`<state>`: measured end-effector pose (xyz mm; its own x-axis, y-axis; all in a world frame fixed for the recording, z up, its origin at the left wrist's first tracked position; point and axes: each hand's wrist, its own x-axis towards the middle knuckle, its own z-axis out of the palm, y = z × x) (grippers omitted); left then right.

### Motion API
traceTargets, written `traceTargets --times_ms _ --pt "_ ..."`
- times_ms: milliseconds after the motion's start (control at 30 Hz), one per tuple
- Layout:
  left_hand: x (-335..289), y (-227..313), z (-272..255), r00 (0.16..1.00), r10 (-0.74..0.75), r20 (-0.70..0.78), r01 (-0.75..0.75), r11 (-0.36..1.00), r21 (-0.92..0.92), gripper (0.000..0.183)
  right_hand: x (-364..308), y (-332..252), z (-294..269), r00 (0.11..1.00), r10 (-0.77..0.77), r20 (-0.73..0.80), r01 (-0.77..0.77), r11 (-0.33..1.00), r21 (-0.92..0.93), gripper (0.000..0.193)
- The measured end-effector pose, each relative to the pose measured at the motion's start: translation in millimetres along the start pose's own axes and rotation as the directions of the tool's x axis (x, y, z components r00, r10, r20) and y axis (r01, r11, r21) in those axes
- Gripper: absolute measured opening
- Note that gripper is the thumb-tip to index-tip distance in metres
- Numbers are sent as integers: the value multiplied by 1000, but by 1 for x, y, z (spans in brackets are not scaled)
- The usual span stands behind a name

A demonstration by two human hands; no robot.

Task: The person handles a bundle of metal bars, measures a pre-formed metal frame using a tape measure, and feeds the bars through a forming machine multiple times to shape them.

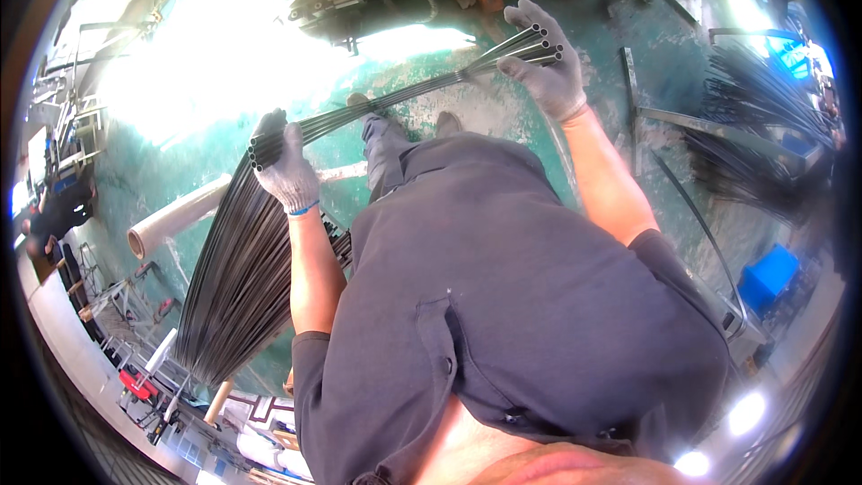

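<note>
A slim bundle of dark metal tubes (404,93) spans the space between my two gloved hands, above the floor. Its open round ends show at both sides. My left hand (289,171) holds the left end, thumb on one side and fingers on the other. At the higher right end, my right hand (555,76) cradles the tube ends between thumb and fairly straight fingers, against the palm. Both gloves are light grey knit. Below my left hand lies a large fanned stack of similar dark tubes (229,283), partly hidden by my left forearm.
A pale cardboard-like roll (175,216) lies on the worn green floor (422,121) at left. More dark tubes (763,99) rest by a metal frame (718,130) at right. A blue bin (768,278) stands nearer. Machinery (377,9) is ahead; another person (63,211) is far left.
</note>
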<state>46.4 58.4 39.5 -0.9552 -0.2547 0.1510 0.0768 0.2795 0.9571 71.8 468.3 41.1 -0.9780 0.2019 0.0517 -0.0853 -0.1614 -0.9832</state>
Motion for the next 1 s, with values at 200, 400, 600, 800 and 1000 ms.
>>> traceTargets --times_ms 200,400,600,800,1000 --pt "0 11 2 997 -78 -12 77 995 -56 47 3 5 1 999 -41 -10 39 990 -139 94" --pt "3 -3 -7 993 -114 -9 113 992 -48 46 8 13 3 998 -59 17 60 996 -61 91" --pt "2 -3 1 998 -60 4 60 990 -131 49 10 14 7 1000 -4 -9 4 1000 -27 86" --pt "-1 -14 -8 998 -41 50 43 998 -42 54 15 21 5 1000 -2 9 2 999 -40 83" --pt "-2 -28 -6 994 -109 -16 109 994 -7 53 19 34 3 999 32 31 -31 999 -25 82"
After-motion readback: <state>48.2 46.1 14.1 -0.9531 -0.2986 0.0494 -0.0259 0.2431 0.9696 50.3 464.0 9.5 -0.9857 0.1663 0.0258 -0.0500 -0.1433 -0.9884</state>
